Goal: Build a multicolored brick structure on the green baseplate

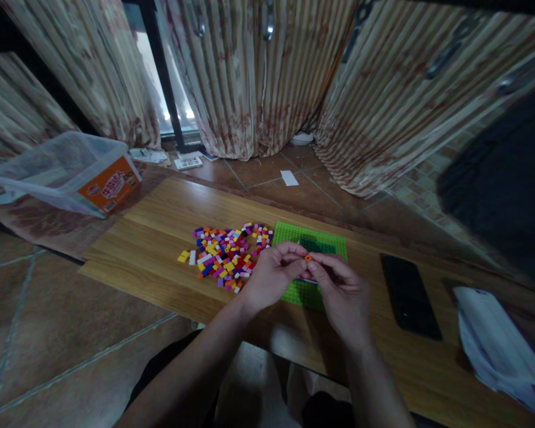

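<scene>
Above the green baseplate (310,229), my left hand (271,273) and my right hand (345,288) meet with their fingertips pinched together. Between the fingertips shows a small orange toy brick (308,257), and both hands appear to grip it. Under the fingers, something pinkish with a pale edge is mostly hidden, so I cannot tell whether it is held or sits on the baseplate. Left of my left hand lies a spread pile of small toy bricks (225,252) in yellow, purple, orange, red, pink, white and blue.
The wooden table (160,220) bears a black phone (410,294) to the right, with a white plastic package (494,339) beyond it. At the far left stands a clear plastic tub (66,172) with an orange label. Striped curtains (258,77) hang behind; papers lie on the tiled floor.
</scene>
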`<state>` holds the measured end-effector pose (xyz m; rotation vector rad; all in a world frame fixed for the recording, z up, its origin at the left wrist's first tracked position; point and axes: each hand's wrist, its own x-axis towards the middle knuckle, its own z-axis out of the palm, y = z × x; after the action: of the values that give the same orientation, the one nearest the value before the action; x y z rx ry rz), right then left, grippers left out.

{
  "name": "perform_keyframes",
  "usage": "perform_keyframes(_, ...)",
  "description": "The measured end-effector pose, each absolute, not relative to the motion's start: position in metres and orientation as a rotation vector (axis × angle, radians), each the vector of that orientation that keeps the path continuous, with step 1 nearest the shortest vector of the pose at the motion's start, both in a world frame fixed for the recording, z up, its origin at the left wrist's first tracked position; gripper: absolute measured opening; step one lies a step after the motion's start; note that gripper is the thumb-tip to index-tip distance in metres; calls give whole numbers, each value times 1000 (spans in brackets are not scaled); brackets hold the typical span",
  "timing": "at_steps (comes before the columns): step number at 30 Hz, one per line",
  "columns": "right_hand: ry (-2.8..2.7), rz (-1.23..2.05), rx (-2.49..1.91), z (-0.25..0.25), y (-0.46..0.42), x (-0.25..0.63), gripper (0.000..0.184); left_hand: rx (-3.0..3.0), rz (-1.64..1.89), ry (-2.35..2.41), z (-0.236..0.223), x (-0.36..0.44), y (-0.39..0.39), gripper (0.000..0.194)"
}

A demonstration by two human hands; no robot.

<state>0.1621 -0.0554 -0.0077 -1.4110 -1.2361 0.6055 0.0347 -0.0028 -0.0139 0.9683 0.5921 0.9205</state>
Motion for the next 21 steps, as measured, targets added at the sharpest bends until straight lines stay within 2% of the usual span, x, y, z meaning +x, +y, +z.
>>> perform_keyframes(5,-1338,548,-1395,-10,-55,163,12,1068,945,594,-12,36,-6,5)
perform_keyframes(8,-1419,496,-1393,-11,-54,164,11,1105,924,595,-11,35,-6,9)
perform_keyframes(15,-1398,349,-1459,-12,-53,162,12,779,800,673,-10,36,-5,22)
perform_keyframes(21,-1572,317,-1403,-7,-54,161,18,895,801,599,-13,31,-4,16)
